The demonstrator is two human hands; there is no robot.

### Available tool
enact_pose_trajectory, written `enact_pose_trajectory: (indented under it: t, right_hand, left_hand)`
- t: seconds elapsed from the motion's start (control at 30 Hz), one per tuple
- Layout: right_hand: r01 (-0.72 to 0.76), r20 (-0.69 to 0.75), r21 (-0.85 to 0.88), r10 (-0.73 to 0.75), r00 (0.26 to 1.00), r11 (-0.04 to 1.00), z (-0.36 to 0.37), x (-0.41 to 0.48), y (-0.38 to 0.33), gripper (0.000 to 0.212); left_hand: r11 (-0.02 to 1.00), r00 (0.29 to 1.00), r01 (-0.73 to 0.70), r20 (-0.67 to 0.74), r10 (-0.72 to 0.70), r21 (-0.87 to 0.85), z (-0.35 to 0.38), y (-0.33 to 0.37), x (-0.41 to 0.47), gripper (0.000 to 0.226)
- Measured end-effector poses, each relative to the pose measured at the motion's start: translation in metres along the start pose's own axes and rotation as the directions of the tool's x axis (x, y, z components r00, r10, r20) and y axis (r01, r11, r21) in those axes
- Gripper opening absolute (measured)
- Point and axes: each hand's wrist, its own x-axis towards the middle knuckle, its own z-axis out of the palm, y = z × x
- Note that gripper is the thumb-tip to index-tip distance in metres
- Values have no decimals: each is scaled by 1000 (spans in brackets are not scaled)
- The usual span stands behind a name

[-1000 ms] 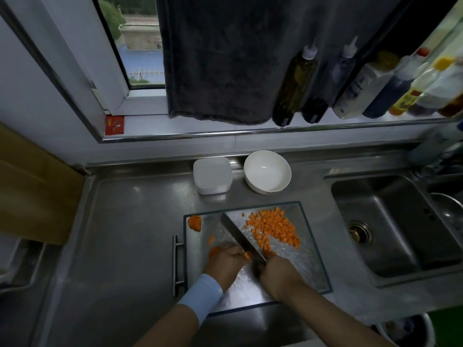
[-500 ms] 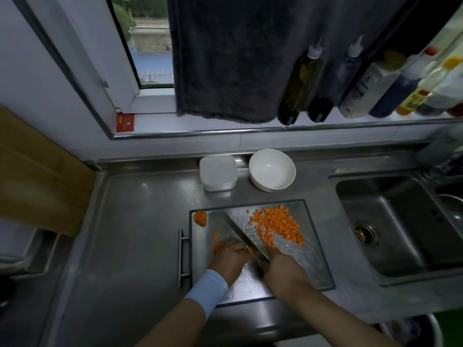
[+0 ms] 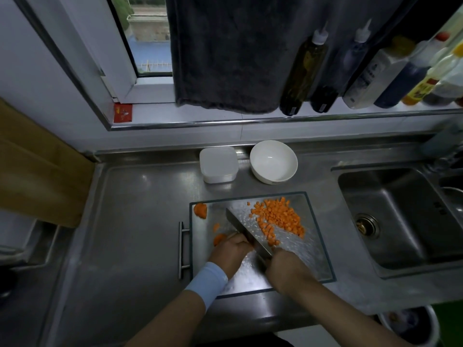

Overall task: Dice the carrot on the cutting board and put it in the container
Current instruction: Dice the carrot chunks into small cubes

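Observation:
A glass cutting board (image 3: 318, 261) lies on the steel counter. A pile of diced carrot (image 3: 279, 220) covers its far right part. My right hand (image 3: 286, 267) grips the handle of a knife (image 3: 246, 232), whose blade slants across the board toward the far left. My left hand (image 3: 231, 250) has its fingers curled over a carrot piece (image 3: 218, 238) just left of the blade; most of that piece is hidden. A carrot end (image 3: 201, 210) sits in the board's far left corner, and a small scrap (image 3: 216, 226) lies nearby. A white square container (image 3: 218, 167) stands behind the board.
A white bowl (image 3: 273, 161) stands right of the container. A sink (image 3: 400, 221) lies to the right of the board. Several bottles (image 3: 303, 73) line the window ledge, with a dark towel (image 3: 225, 58) hanging beside them. A metal handle (image 3: 182, 249) sticks out at the board's left edge.
The view has shifted slightly, so everything sits a bit further right. Both hands and the knife stay in about the same spot on the board.

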Motion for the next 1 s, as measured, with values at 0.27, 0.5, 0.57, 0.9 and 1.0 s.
enact_pose_trajectory:
  t: [0.27,0.5,0.57,0.9,1.0]
  right_hand:
    - [14,23,52,-15,1000,999,-4,25,-32,22]
    - [20,-34,86,-17,999,996,-4,21,-28,25]
    - [29,-77,95,-21,997,995,-4,13,-22,31]
    - [-15,-66,39,17,998,999,5,-16,4,16]
    - [12,-49,10,-11,999,1000,7,-10,-2,17]
  left_hand:
    - [998,998,52,27,-51,-46,7,-3,-4,26]
    - [979,996,91,0,-93,-183,11,-5,-8,23]
    - [968,992,126,2,-128,-216,12,-5,-7,21]
    - [985,993,113,34,-109,-134,22,-12,-9,27]
    - [981,991,127,51,-120,-149,24,-14,-10,29]
